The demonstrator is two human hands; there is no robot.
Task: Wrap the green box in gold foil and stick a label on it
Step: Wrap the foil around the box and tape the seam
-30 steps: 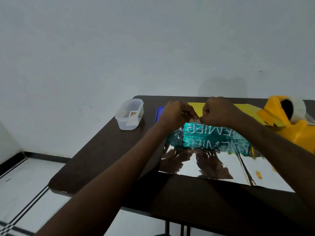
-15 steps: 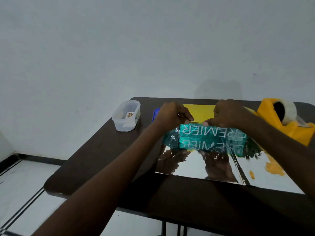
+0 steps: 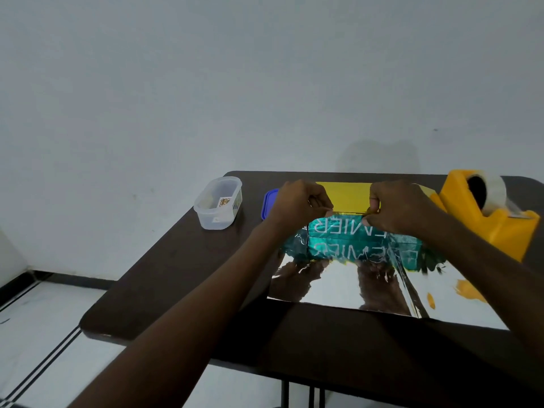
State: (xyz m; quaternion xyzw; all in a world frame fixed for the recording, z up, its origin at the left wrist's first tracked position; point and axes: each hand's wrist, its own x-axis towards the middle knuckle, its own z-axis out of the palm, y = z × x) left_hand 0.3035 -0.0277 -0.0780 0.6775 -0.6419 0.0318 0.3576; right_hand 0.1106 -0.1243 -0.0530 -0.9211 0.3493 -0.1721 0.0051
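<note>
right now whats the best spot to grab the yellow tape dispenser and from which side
Judging by its pose, take the yellow tape dispenser by its lower body, fingers across the two flat sides, coming from above with the right hand. It stands upright on the table, and the tape roll fills its top.

Foil (image 3: pixel 338 285) mirror-glossy, tub (image 3: pixel 218 205) clear plastic, table (image 3: pixel 182 269) matt.

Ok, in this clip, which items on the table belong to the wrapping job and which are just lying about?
In the job:
- green box
- gold foil, box on it
- left hand and right hand, pinching the foil's far edge at the box top
- tape dispenser, likely for sealing
- clear tub holding a sticker, possibly the label

Lying about:
- blue lid
</note>
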